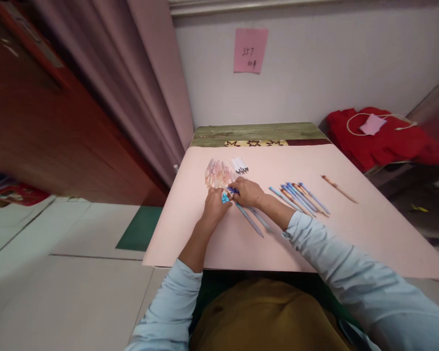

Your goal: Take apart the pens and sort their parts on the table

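Note:
My left hand [214, 204] is closed at the left middle of the table, its thumb and fingers around small light blue pieces [225, 198] that look like pen parts. Facing it, my right hand [248, 191] has its fingers pinched at small dark blue pieces [233, 190]; a few brown bits show between the hands. Below them, two blue-grey pen barrels [251, 223] lie at a slant, partly under my right wrist. Just beyond the hands is a pile of clear, pinkish pen parts [218, 171]. Beside it lie several white refills with dark ends [239, 165].
Several blue and brown pens [300, 197] lie in a row right of my right forearm. One brown pen [339, 188] lies farther right. Pink paper [358, 239] covers the table. Red cloth with a white cable [384, 139] sits at the back right; a curtain [146, 83] hangs left.

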